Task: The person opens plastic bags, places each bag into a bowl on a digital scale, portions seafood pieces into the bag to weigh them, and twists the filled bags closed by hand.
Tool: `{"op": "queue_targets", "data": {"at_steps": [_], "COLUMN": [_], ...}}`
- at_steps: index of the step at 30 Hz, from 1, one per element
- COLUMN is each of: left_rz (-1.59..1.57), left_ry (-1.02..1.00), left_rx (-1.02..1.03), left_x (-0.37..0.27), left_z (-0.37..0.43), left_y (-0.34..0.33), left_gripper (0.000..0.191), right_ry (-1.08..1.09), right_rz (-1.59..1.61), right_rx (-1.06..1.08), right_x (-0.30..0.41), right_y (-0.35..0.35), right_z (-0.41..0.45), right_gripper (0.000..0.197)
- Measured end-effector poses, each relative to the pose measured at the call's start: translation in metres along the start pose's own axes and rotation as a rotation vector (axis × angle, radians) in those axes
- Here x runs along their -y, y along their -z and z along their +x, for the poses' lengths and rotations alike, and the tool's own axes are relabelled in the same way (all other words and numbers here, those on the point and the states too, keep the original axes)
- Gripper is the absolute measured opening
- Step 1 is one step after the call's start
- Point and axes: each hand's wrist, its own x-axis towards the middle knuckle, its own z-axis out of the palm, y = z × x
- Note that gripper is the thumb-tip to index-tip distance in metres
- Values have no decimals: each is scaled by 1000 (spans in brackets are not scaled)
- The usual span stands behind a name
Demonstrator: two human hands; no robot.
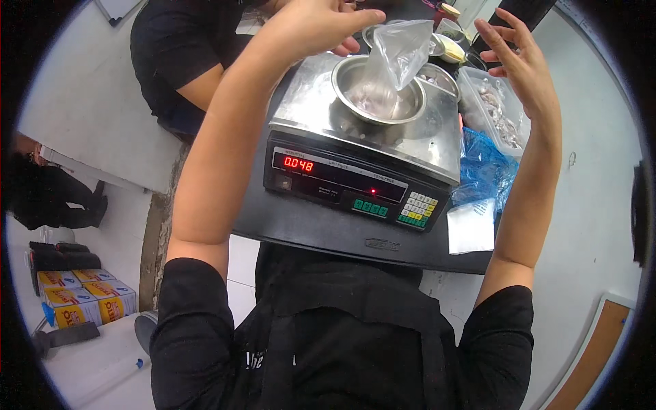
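Observation:
A steel bowl [379,115] rests on the metal platform of a digital scale [353,169], whose red display reads 0.048. Inside the bowl stands a clear plastic bag [402,51] with something pale pinkish in its bottom and its top upright and loose. My left hand [328,25] is raised to the left of the bag, thumb stretched towards it, holding nothing that I can see; part of it is cut off by the top edge. Up on the right, above a plastic tub [492,107] of small filled bags, my right hand [517,56] has its fingers apart and touches nothing.
Behind the scale are another steel bowl [441,79] and several containers. A blue plastic bag [484,159] and a white packet [471,228] lie right of the scale on the black table [318,233]. A person in a dark shirt [179,46] is close by on the left.

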Motion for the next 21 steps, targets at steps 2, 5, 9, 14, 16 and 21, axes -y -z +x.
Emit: {"op": "queue_targets", "data": {"at_steps": [2, 5, 9, 14, 16, 21], "left_rz": [-11, 57, 53, 91, 109, 155], "left_ry": [-6, 73, 39, 21, 26, -114], "left_rx": [16, 32, 26, -20, -12, 3], "left_x": [-1, 5, 2, 4, -3, -1], "left_z": [5, 3, 3, 3, 0, 0], "left_y": [-4, -5, -6, 1, 2, 2], "left_gripper": [48, 47, 46, 47, 51, 60], "right_ry": [-14, -24, -48, -55, -80, -100], "right_rz": [7, 21, 7, 41, 29, 68], "right_rx": [5, 47, 69, 75, 77, 149], "right_x": [-12, -13, -10, -12, -13, -10], "right_y": [3, -13, -16, -14, -15, -19], "right_z": [3, 3, 0, 0, 1, 1], "right_gripper": [85, 86, 85, 85, 85, 87]}}
